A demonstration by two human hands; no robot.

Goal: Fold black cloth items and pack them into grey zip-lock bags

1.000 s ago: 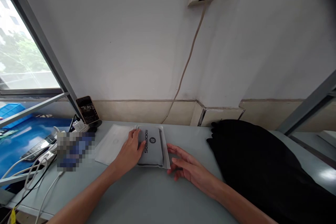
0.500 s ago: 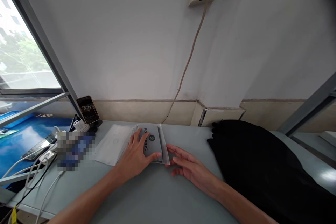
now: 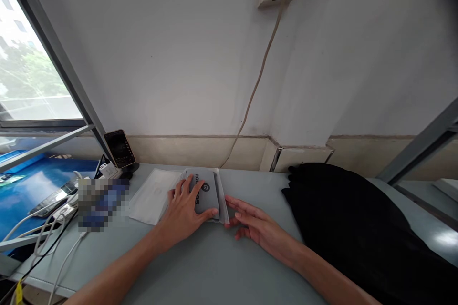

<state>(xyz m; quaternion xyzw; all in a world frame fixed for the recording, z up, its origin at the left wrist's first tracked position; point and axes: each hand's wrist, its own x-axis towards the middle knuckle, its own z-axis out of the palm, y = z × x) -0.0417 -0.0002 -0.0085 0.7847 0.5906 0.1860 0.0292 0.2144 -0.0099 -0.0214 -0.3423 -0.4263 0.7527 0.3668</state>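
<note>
The grey packet (image 3: 212,200) looks light, soft and slightly slippery, probably best held by both sides. The left hand (image 3: 181,214) spreads over it; the right hand (image 3: 263,228), loosely open, is at its edge.

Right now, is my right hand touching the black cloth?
Apart. The head view shows it: a strip of bare grey table lies between your right hand and the near edge of the black cloth.

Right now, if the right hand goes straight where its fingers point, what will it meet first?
The right hand would probably meet the edge of the pale bag beside the grey packet; depth and contact are unclear.
</note>
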